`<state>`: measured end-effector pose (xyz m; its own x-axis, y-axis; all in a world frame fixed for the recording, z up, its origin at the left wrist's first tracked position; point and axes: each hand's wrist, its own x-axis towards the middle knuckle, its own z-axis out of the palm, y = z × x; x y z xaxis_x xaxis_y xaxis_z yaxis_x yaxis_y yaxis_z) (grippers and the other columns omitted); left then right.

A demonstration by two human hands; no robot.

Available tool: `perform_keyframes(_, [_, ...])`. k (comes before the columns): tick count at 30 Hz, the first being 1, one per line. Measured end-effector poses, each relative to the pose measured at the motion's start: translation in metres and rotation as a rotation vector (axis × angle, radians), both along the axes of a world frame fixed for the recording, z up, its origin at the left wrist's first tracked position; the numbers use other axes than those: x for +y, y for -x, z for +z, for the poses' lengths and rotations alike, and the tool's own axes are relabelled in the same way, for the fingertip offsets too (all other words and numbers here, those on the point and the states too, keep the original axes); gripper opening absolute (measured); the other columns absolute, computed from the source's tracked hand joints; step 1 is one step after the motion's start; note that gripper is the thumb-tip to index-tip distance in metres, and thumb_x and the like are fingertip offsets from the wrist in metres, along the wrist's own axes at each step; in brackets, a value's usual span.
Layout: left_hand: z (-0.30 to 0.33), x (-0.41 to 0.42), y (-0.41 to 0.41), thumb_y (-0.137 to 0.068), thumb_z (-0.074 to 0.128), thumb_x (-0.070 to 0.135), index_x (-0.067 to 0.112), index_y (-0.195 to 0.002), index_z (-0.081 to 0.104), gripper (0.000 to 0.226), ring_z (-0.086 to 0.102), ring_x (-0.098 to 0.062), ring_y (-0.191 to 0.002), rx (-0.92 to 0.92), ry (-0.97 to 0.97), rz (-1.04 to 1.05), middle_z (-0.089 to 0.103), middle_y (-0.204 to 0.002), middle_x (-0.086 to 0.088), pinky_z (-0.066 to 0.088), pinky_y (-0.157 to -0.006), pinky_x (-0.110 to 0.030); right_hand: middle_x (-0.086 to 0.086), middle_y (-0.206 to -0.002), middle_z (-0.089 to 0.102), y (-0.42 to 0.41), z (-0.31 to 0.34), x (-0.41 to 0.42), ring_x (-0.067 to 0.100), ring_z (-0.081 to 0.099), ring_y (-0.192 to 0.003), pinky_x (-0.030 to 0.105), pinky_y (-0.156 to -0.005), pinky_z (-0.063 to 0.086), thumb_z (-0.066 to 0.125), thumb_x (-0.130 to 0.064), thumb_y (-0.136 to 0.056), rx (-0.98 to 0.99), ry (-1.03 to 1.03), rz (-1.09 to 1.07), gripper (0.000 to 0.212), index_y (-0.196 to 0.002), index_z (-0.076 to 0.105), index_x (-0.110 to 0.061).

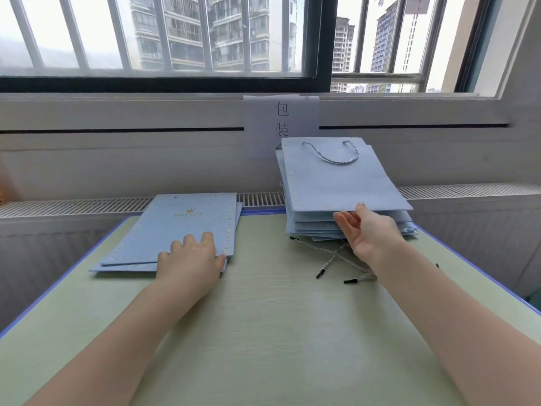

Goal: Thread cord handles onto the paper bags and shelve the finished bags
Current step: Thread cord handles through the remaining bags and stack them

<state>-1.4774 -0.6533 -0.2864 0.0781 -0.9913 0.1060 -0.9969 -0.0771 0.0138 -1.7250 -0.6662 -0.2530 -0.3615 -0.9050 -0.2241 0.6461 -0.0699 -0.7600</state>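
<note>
The left hand [190, 260] presses flat on the near edge of the unthreaded bag stack [175, 230]. The right hand [369, 232], fingers relaxed, touches the finished bag stack [336, 183]. Loose cord handles [336, 260] lie just beneath the right hand, nearer it.

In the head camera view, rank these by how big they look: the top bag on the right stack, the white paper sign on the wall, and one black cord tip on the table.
1. top bag, clearly the largest.
2. paper sign, though partly hidden behind the bag stack.
3. black cord tip, far the smallest.
</note>
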Motion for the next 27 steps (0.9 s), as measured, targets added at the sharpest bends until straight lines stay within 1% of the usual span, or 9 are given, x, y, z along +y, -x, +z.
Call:
perform_keyframes(3, [0.000, 0.000, 0.001, -0.100, 0.026, 0.042, 0.018, -0.138, 0.028, 0.045, 0.041, -0.029, -0.119, -0.038, 0.003, -0.009, 0.042, -0.131, -0.010, 0.035, -0.094, -0.040, 0.005, -0.064, 0.043, 0.002, 0.000, -0.002, 0.010, 0.052, -0.034, 0.024, -0.042, 0.054, 0.046, -0.017, -0.099, -0.082, -0.028, -0.018, 0.027, -0.076, 0.046, -0.004])
perform_keyframes(8, [-0.001, 0.000, 0.001, -0.100, 0.025, 0.042, 0.017, -0.138, 0.029, 0.045, 0.041, -0.029, -0.118, -0.058, 0.005, -0.018, 0.042, -0.130, -0.010, 0.036, -0.093, -0.039, 0.015, -0.087, 0.048, -0.002, 0.000, -0.005, 0.020, 0.056, -0.078, 0.031, -0.048, 0.057, 0.039, -0.009, -0.100, -0.196, -0.017, -0.026, 0.011, -0.094, 0.045, -0.002])
perform_keyframes(12, [-0.001, -0.003, 0.000, -0.096, 0.027, 0.056, 0.020, -0.140, 0.026, 0.057, 0.031, -0.030, -0.129, -0.020, -0.004, -0.040, 0.039, -0.135, -0.011, 0.032, -0.099, -0.041, 0.009, -0.083, 0.047, -0.006, 0.001, -0.001, 0.020, 0.054, -0.074, 0.028, -0.047, 0.053, 0.038, -0.011, -0.098, -0.135, -0.049, 0.053, 0.015, -0.086, 0.045, -0.007])
perform_keyframes(14, [-0.001, -0.005, -0.005, -0.090, 0.030, 0.066, 0.022, -0.143, 0.023, 0.069, 0.024, -0.030, -0.136, 0.014, -0.037, -0.056, 0.037, -0.140, -0.010, 0.030, -0.103, -0.042, 0.005, -0.075, 0.049, -0.010, 0.005, 0.003, 0.017, 0.055, -0.065, 0.026, -0.048, 0.048, 0.041, -0.012, -0.096, 0.109, -0.063, 0.133, 0.017, -0.081, 0.049, -0.009])
perform_keyframes(16, [-0.001, -0.008, -0.010, -0.085, 0.031, 0.073, 0.023, -0.144, 0.023, 0.078, 0.031, -0.029, -0.132, 0.017, -0.072, -0.059, 0.040, -0.138, -0.008, 0.031, -0.101, -0.040, 0.003, -0.072, 0.053, -0.016, 0.008, 0.008, 0.016, 0.057, -0.061, 0.025, -0.054, 0.047, 0.045, -0.011, -0.096, 0.531, -0.028, 0.237, 0.016, -0.084, 0.054, -0.011])
perform_keyframes(20, [-0.001, -0.010, -0.016, -0.084, 0.030, 0.074, 0.024, -0.139, 0.031, 0.074, 0.040, -0.026, -0.126, -0.006, -0.067, -0.091, 0.047, -0.134, -0.005, 0.033, -0.097, -0.038, 0.004, -0.103, 0.058, -0.024, 0.000, 0.020, 0.022, 0.053, -0.091, 0.031, -0.074, 0.046, 0.039, -0.003, -0.089, 1.898, 0.005, 0.400, 0.027, -0.105, 0.057, -0.015])
perform_keyframes(21, [-0.001, -0.010, -0.016, -0.085, 0.029, 0.072, 0.024, -0.137, 0.033, 0.071, 0.041, -0.025, -0.124, -0.014, -0.057, -0.093, 0.048, -0.132, -0.004, 0.034, -0.096, -0.038, 0.005, -0.111, 0.052, -0.025, -0.003, 0.022, 0.023, 0.047, -0.099, 0.032, -0.076, 0.042, 0.038, 0.000, -0.086, 2.115, -0.028, 0.448, 0.033, -0.110, 0.055, -0.014])
perform_keyframes(24, [-0.001, -0.012, -0.018, -0.088, 0.029, 0.069, 0.025, -0.130, 0.039, 0.062, 0.044, -0.024, -0.119, -0.041, -0.003, -0.085, 0.051, -0.125, -0.002, 0.035, -0.092, -0.037, 0.007, -0.115, 0.043, -0.029, -0.005, 0.030, 0.026, 0.043, -0.106, 0.034, -0.079, 0.041, 0.039, 0.004, -0.086, 2.234, -0.100, 0.648, 0.034, -0.115, 0.051, -0.010])
perform_keyframes(27, [-0.001, -0.016, -0.025, -0.090, 0.032, 0.065, 0.026, -0.129, 0.042, 0.056, 0.045, -0.023, -0.117, -0.031, 0.057, -0.085, 0.050, -0.124, -0.002, 0.037, -0.090, -0.037, 0.006, -0.109, 0.042, -0.029, -0.007, 0.031, 0.024, 0.047, -0.097, 0.029, -0.067, 0.038, 0.039, 0.003, -0.086, 2.241, -0.111, 0.695, 0.029, -0.111, 0.049, -0.009])
